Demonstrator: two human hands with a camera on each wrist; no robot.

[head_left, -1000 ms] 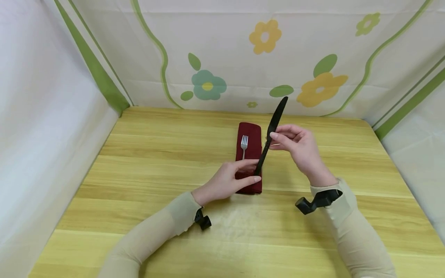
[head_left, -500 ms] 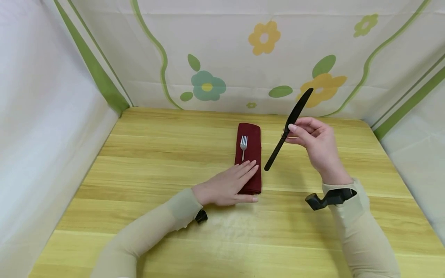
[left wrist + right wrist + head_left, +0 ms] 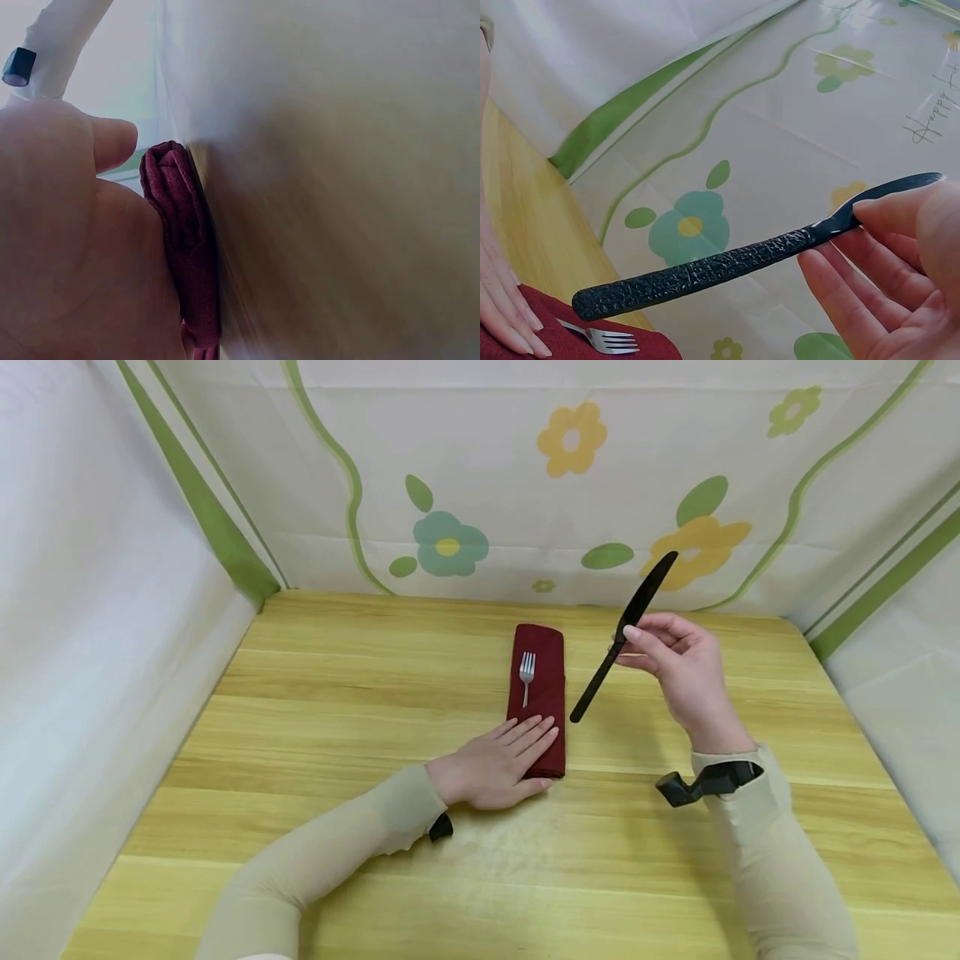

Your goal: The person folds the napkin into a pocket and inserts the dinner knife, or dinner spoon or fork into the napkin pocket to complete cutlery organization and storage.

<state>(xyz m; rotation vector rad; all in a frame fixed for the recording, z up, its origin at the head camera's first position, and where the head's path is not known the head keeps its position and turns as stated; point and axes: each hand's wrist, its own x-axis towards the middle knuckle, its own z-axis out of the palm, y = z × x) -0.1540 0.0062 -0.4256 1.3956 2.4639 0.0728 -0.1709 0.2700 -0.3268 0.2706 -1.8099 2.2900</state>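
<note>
A black knife (image 3: 626,631) with a textured handle (image 3: 697,274) is held up in the air by my right hand (image 3: 682,672), pinched between thumb and fingers near where blade meets handle. Its blade points up and away to the right. My left hand (image 3: 498,764) lies flat with straight fingers on the near part of a folded dark red napkin (image 3: 546,685). In the left wrist view the napkin's folded edge (image 3: 184,225) shows beside the palm. A silver fork (image 3: 527,672) lies on the napkin, tines away from me; the handle's lower end is out of sight near my left fingertips.
The napkin rests on a light wooden table (image 3: 360,693). A white cloth backdrop (image 3: 510,468) printed with flowers hangs along the far edge. White cloth walls with green trim (image 3: 202,502) flank both sides. Each wrist carries a black camera mount (image 3: 708,783).
My left hand has let go of the knife's handle end and flattened onto the napkin. My right hand has carried the knife to the right; over the last half second both stay nearly still.
</note>
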